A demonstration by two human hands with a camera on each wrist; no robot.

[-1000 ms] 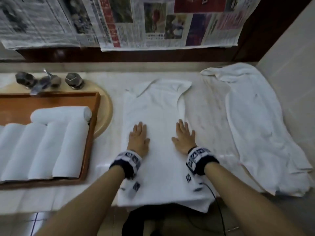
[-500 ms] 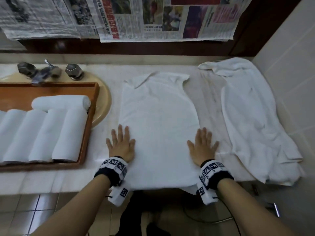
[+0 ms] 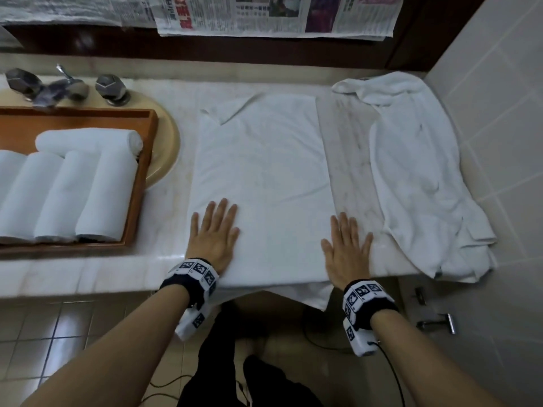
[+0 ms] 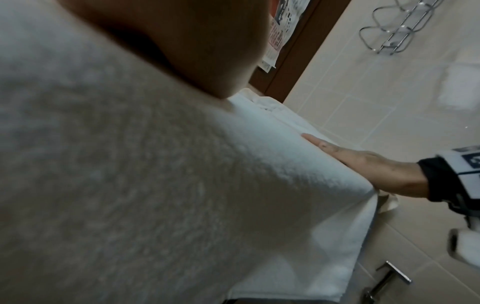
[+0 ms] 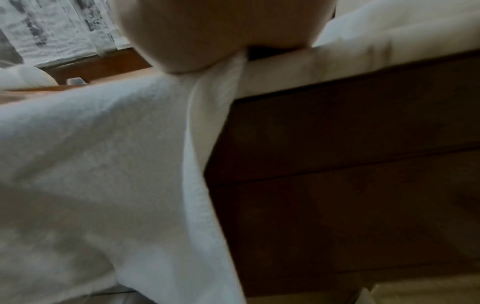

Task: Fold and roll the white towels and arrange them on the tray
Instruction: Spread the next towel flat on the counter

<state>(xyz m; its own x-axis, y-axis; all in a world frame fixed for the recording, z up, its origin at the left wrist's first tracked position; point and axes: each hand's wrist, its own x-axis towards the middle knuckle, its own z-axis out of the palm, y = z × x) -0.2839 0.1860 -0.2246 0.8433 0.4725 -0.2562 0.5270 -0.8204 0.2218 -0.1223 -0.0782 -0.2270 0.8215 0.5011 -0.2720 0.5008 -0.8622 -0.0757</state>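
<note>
A white towel [image 3: 261, 183] lies spread flat on the marble counter, its near end hanging over the front edge. My left hand [image 3: 214, 233] presses flat on its near left part, fingers straight. My right hand [image 3: 346, 248] lies flat at the towel's near right edge, partly on bare marble; the left wrist view shows this right hand [image 4: 363, 164] against the towel [image 4: 155, 185]. In the right wrist view the towel [image 5: 103, 164] drapes down past the counter edge. The wooden tray [image 3: 141, 171] at left holds several rolled white towels [image 3: 88, 189], one [image 3: 88, 141] lying crosswise behind them.
A second, crumpled white towel [image 3: 420, 177] lies at the counter's right end against the tiled wall. Taps [image 3: 64, 86] and a beige basin rim [image 3: 167, 148] sit behind the tray. Newspaper [image 3: 264, 13] hangs on the back wall. A dark cabinet front [image 5: 350, 164] is under the counter.
Both hands have slid apart and toward me, from the middle of the towel to its near side edges. The folded-over right part of the towel now lies flat.
</note>
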